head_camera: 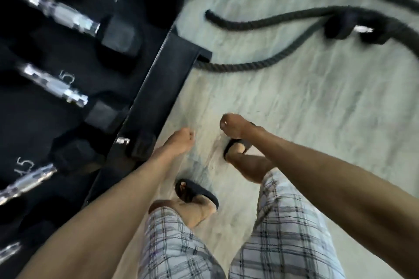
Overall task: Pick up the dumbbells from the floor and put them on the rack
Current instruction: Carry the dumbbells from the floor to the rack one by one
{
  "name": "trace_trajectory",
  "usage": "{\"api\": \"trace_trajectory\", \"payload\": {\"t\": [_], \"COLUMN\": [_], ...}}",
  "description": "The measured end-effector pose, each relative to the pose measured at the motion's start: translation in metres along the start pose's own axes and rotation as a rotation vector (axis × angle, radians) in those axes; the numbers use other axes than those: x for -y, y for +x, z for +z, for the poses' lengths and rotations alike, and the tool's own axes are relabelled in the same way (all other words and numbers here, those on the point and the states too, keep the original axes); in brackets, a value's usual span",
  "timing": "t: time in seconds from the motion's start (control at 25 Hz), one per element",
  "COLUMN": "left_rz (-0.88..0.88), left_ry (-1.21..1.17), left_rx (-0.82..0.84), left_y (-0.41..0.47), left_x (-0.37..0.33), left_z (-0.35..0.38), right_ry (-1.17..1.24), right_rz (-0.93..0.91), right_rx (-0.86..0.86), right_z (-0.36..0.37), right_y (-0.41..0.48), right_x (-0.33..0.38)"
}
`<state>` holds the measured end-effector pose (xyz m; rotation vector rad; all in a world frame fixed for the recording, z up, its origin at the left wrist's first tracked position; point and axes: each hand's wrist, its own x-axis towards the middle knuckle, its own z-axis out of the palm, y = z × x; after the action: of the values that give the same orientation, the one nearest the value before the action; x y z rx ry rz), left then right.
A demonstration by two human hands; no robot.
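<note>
A black dumbbell (353,27) with a shiny handle lies on the pale floor at the upper right, among thick ropes. The black rack (156,88) fills the left side and carries several black dumbbells (65,16) with chrome handles. My left hand (182,140) hangs beside the rack's front edge, fingers curled, holding nothing. My right hand (231,125) is a little to its right over the floor, also curled and empty. Both hands are far from the floor dumbbell.
Thick black battle ropes (260,21) snake across the floor at the top and around the floor dumbbell. My feet in black slippers (195,192) stand on the pale floor (317,108) next to the rack's corner (201,54).
</note>
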<state>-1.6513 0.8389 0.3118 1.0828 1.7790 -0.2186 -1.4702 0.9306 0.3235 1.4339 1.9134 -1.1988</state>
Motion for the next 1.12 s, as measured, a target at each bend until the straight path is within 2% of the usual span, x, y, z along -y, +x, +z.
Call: {"api": "trace_trajectory", "payload": {"t": [0.32, 0.64, 0.88, 1.12], "left_rz": [0.150, 0.352, 0.441, 0.386], "left_ry": [0.346, 0.469, 0.485, 0.467], "left_rx": [0.141, 0.225, 0.262, 0.268], "left_y": [-0.023, 0.010, 0.064, 0.148], "left_x": [-0.181, -0.383, -0.513, -0.621], "left_z": [-0.039, -0.028, -0.008, -0.026], "right_ry": [0.365, 0.518, 0.530, 0.476], "right_rz": [0.172, 0.274, 0.346, 0.348], "right_rx": [-0.160, -0.246, -0.278, -0.170], "right_z": [-0.098, -0.193, -0.274, -0.380], "right_y": [-0.096, -0.141, -0.125, -0.080], "right_x": [-0.112, -0.222, -0.306, -0.380]}}
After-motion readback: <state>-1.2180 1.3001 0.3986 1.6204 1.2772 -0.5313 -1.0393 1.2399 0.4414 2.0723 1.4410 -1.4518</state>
